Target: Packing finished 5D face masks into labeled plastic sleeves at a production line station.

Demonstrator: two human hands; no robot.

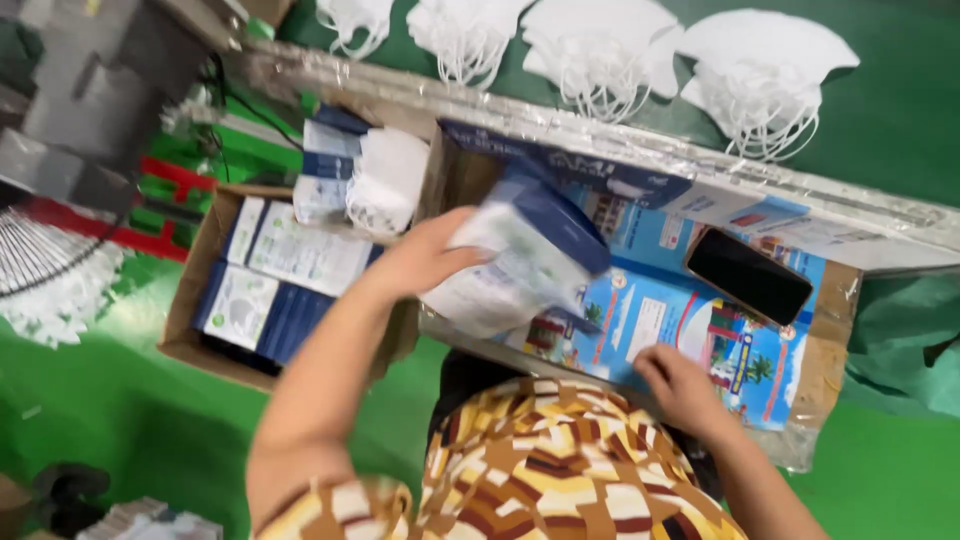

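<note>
— Head view, looking down: seeing what at centre?

— Seeing one left hand (425, 255) closing around one blue-and-white packet (520, 262), blurred, fingers wrapping its left edge, lifting it clear above the near edge of the worktop. Packet sitting at centre, tilting toward two o'clock.

— And toward five o'clock?

— Finding one right hand (682, 385), fingers curling down, pressing on the printed blue sheet (640, 300) covering the board. Holding nothing visible; whether pinching the sheet's edge, cannot tell.

— Counting anything else on that sheet?

— Counting one black phone (748, 275), lying flat at three o'clock from the packet, well apart from both hands.

— Going toward twelve o'clock?

— Counting four piles of white masks (600, 45) with ear loops dangling, lining up along the green surface (900, 110) beyond the foil-wrapped edge.

— And at nine o'clock?

— Spotting one open cardboard box (185, 320) on the green floor, just beside the left forearm. Counting about four flat blue-and-white packs (290, 255) lying inside; exact number hard to tell, being stacked and blurred. Seeing one more cluster of packs and masks (365, 180) standing at the box's far end, toward eleven o'clock.

— Anything at six o'clock?

— Only patterned brown, yellow and white clothing (540, 470), filling the bottom of the frame between both arms.
</note>
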